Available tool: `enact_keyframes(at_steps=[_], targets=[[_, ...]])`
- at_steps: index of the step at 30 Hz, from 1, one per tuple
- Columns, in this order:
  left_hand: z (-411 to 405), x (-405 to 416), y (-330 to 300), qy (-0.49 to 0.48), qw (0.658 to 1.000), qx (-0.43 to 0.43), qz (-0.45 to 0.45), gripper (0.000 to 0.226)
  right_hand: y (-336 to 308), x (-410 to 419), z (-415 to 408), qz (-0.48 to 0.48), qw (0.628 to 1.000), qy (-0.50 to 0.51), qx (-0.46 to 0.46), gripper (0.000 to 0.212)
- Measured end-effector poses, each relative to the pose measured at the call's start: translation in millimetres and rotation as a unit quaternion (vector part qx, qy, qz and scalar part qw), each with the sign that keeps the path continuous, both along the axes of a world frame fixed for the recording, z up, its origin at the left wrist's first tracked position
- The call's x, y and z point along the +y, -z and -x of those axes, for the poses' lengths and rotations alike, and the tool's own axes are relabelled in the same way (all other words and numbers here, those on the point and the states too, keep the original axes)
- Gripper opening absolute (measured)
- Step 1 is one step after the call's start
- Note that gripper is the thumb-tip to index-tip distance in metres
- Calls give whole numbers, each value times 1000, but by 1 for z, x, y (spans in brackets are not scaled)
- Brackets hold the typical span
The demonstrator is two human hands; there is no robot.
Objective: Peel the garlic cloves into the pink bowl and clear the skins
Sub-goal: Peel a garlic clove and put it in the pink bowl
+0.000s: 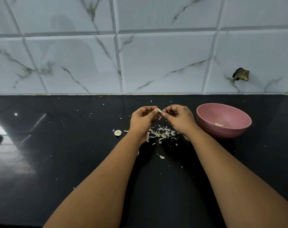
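— Nearest the lower edge of the frame, what lies on the black bench [74, 162]?

— Only stray flakes. A little farther up, at centre, sits the main heap of skins [163, 134], right below the hands, likely because peelings drop straight down there and can be swept up in one go.

— And left of the heap?

— A small pale garlic root end [117, 132], set apart.

— What are the hands doing?

— Both are raised above the heap. The left hand [142, 120] has its fingers curled, pinching a pale garlic clove [159, 111] at its tip; the right hand [179, 118] pinches the same clove from the other side, apparently pulling skin off. The clove looks creamy, smooth, partly bare.

— The bowl?

— The pink bowl [206, 112] stands just right of the right hand, handy for dropping. One peeled clove [219, 124] lies inside, so I judge most of the work remains.

— Farthest?

— A marbled tile wall [156, 55].
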State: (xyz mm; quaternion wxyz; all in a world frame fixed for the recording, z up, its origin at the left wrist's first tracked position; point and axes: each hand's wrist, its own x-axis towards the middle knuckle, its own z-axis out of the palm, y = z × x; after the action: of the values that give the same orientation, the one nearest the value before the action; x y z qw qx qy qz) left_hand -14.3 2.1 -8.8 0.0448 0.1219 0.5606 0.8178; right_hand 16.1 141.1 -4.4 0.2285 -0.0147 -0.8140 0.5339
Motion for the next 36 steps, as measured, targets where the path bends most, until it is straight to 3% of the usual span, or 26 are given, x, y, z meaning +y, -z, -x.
enact_keyframes(at_steps=[5,8,11,17,19,21,23,25,27,29,31,36], targets=[[0,-2,-1,39,998,-34,-43,13,-3,-4,0,14,1000,-16,-19,22],[-1,-4,-4,79,992,-67,-73,14,-6,-6,-2,92,993,-60,-37,25],[-1,-6,-7,112,983,-102,-99,15,-7,-7,-3,230,960,-151,-59,27],[-4,-11,-13,188,961,-146,-142,16,-11,-1,-9,401,867,-286,-83,21],[-6,-12,-15,212,956,-144,-145,17,-13,1,-10,435,847,-294,-87,18],[-7,-12,-16,216,956,-139,-144,17,-13,1,-8,452,849,-251,-105,22],[-6,-10,-15,194,963,-130,-137,18,-11,-1,-4,352,918,-145,-112,28],[-5,-8,-12,159,974,-111,-118,18,-8,-1,-2,114,989,-27,-94,34],[-3,-7,-9,122,985,-79,-93,17,-6,2,-1,-88,993,38,-71,36],[-2,-5,-5,86,994,-42,-58,15,-5,7,-3,-201,977,66,-42,24],[0,-3,-1,51,998,-17,-22,13,-5,9,-5,-219,973,76,-14,10],[3,-2,2,29,999,-13,-31,12,-9,8,-4,-114,991,62,20,19]])
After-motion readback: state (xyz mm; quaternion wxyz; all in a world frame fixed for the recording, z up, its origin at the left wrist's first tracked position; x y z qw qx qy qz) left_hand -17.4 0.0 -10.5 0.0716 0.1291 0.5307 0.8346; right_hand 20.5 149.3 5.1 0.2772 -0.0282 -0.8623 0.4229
